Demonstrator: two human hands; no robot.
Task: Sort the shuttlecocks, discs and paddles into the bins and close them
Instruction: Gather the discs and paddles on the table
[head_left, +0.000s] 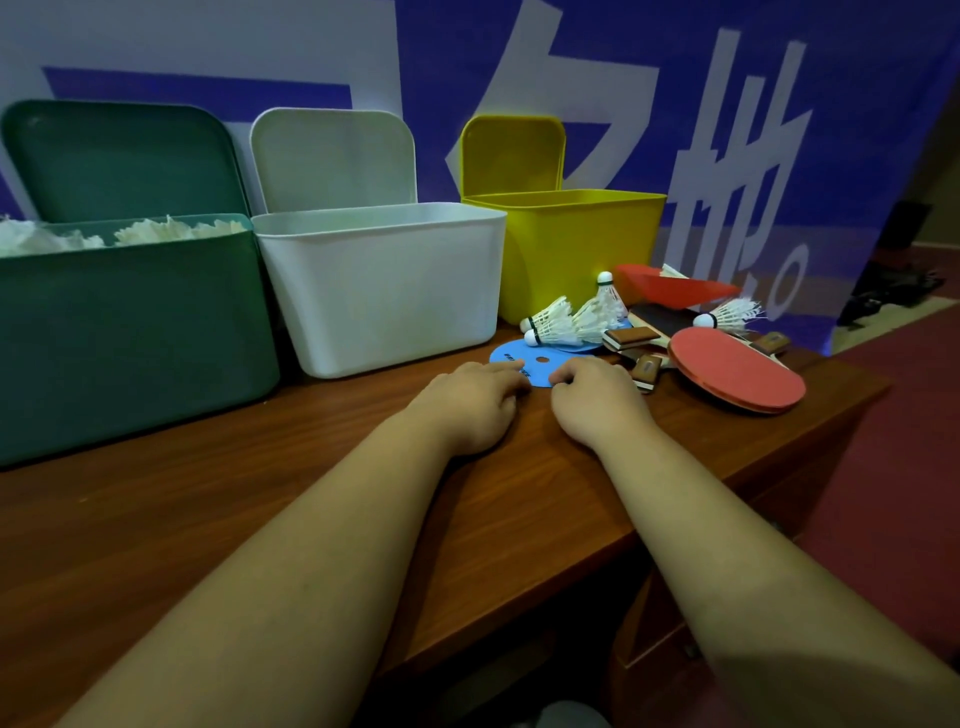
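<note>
Head view. Writing: the backdrop is a blue banner (857, 104) with very large white characters, cut off by the frame; the rightmost reads "地", followed by a round full stop. The blue disc (530, 351) carries a line of dark print, too small to read. The paddle handles (647, 370) bear small plates, also illegible.

Surface and room: a reddish-brown wood-grain desk (260, 493); to its right, dark red flooring (893, 467).

Along the back stand three bins with lids raised: green bin (130, 338), holding white shuttlecocks (150, 231); white bin (384, 296); yellow bin (571, 249). In front of the yellow bin lies a heap of loose shuttlecocks (558, 325), a red paddle (737, 369), a second red paddle (670, 291) and a black-faced paddle (660, 317).

The blue disc lies flat on the desk before this heap. The left hand (470, 402) rests fingers on the disc's left edge, loosely extended. The right hand (597, 397) has its fingers curled at the right rim; whether it pinches the disc cannot be told.
</note>
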